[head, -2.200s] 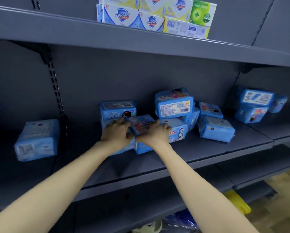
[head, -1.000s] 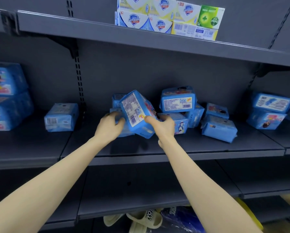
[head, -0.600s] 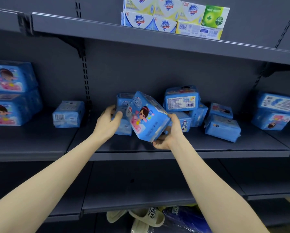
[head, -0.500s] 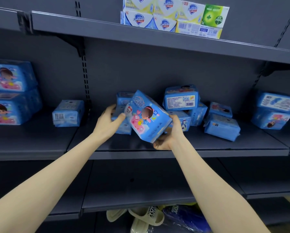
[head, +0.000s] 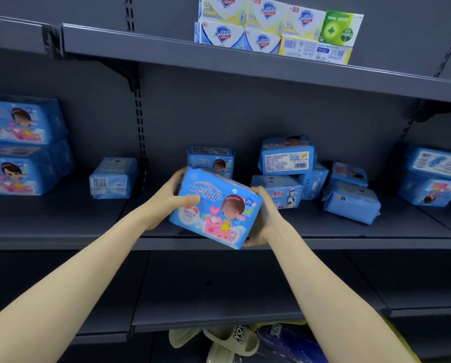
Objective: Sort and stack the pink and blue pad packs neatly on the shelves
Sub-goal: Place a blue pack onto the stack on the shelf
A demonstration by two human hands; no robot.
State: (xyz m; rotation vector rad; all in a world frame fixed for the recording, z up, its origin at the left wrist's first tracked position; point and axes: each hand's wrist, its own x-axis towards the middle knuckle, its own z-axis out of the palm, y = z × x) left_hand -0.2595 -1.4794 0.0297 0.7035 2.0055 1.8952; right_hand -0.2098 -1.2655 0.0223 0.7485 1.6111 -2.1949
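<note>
Before grey shelf (head: 350,231), left hand (head: 164,203) and right hand (head: 266,216) grip blue pack (head: 219,213) between them

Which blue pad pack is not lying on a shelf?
The tilted pack with the cartoon girl: the left hand and the right hand grip it in the air, the other packs lie on the shelf.

Safeguard soap boxes (head: 245,24) stacked two-high at my 12 o'clock. Green Dettol box (head: 340,28) touching their right end, atop yellow box (head: 316,51). Slotted upright (head: 138,111) toward 11. Beige slippers (head: 229,341) at my 6 o'clock, blue printed bag (head: 284,345) just beside, toward 5.
</note>
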